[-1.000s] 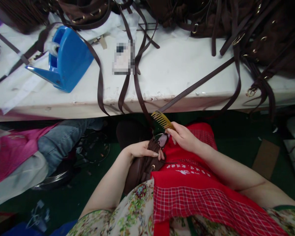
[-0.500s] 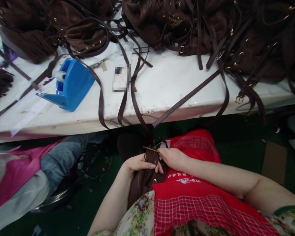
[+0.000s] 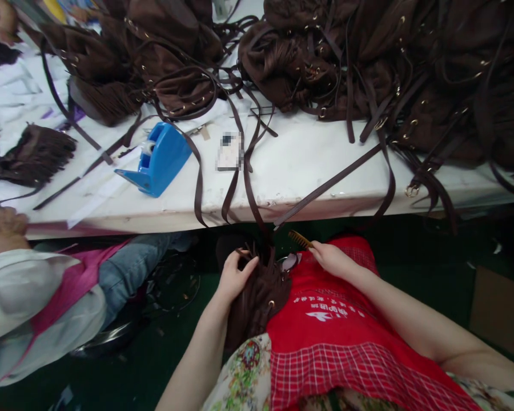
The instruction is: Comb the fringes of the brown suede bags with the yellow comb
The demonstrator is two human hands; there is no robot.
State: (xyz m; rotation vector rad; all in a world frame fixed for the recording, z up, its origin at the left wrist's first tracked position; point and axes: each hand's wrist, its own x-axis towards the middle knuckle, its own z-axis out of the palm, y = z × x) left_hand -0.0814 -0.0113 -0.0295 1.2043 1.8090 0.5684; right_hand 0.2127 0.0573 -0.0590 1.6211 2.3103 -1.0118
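A brown fringed bag (image 3: 257,297) lies on my lap against a red apron (image 3: 329,319). My left hand (image 3: 235,277) rests on the bag's fringe with its fingers curled over the strands. My right hand (image 3: 332,260) pinches the handle of a yellow-brown comb (image 3: 298,238), held just right of the fringe and a little above the lap. A dark strap (image 3: 325,185) hangs from the table edge down toward the bag.
A white table (image 3: 291,165) carries a blue tape dispenser (image 3: 163,160), loose brown straps and a pile of brown bags (image 3: 368,63). Another fringed piece (image 3: 34,154) lies at the left. A co-worker in a pink apron (image 3: 43,302) sits at my left.
The comb went from raised, to lying in the fringe, to lifted out at the right. My left hand shifted up onto the fringe. The view tilted up to show more table.
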